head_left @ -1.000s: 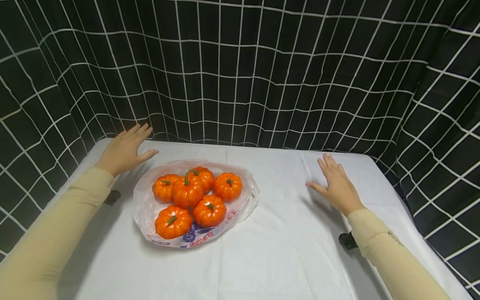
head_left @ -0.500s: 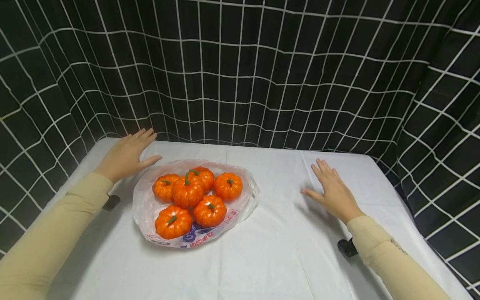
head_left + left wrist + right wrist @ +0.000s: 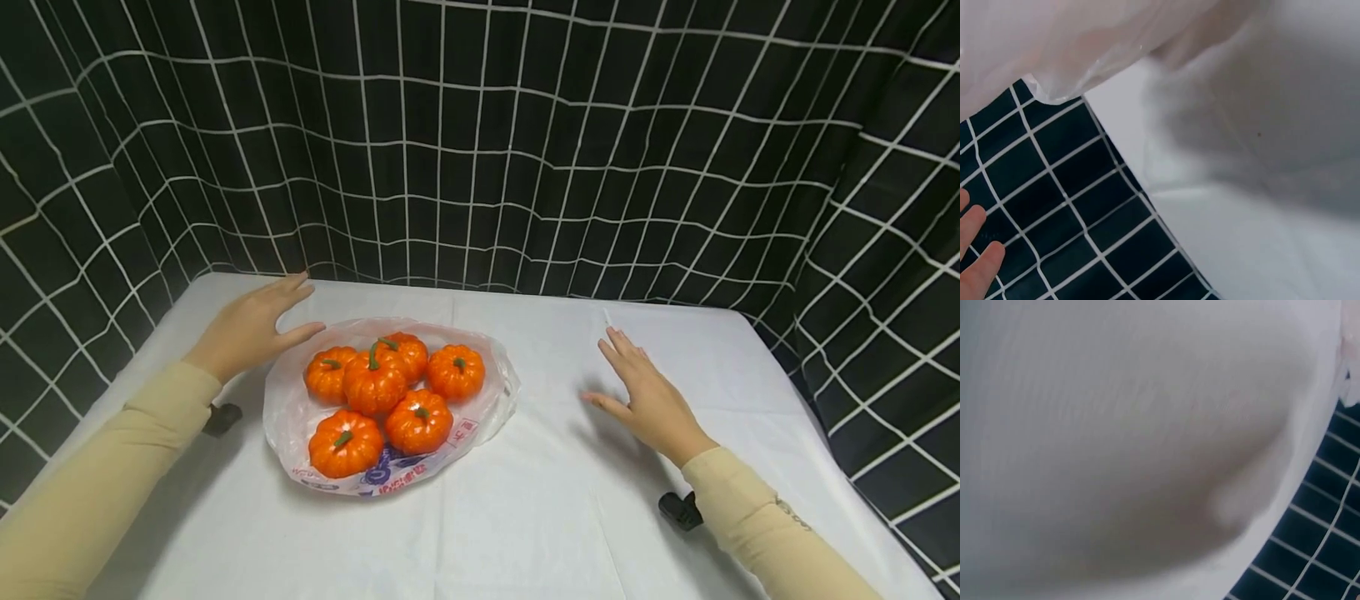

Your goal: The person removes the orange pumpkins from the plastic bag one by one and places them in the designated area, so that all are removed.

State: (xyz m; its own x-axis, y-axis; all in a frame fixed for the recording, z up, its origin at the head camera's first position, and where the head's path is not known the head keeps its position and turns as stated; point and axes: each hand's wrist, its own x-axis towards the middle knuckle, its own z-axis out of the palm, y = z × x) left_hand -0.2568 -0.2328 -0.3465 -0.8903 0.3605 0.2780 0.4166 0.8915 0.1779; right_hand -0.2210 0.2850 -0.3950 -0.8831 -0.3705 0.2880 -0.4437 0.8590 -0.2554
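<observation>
Several small orange pumpkins (image 3: 377,385) with green stems lie in a translucent plastic bag (image 3: 288,433) whose mouth is spread wide, left of the table's middle. Red and blue print shows on the bag's near side. At the bag's far left edge is my left hand (image 3: 251,323), fingers straight, thumb pointing toward the pumpkins, nothing held. My right hand (image 3: 647,398) hovers over the cloth right of the bag, fingers extended and thumb out to the left, holding nothing. In the left wrist view the bag (image 3: 1072,44) fills the top left, with a few fingertips (image 3: 988,265) below it.
A white cloth (image 3: 517,517) covers the table. Black curtains (image 3: 480,150) with a white grid hang behind and on both sides, close to the table's edges. Small black devices (image 3: 681,510) sit under both wrists. In the right wrist view the bag's edge (image 3: 1350,356) shows at right.
My right hand has moved left and nearer the front, toward the bag. My left hand has come down slightly toward the bag's edge. The pumpkins and bag have stayed in place.
</observation>
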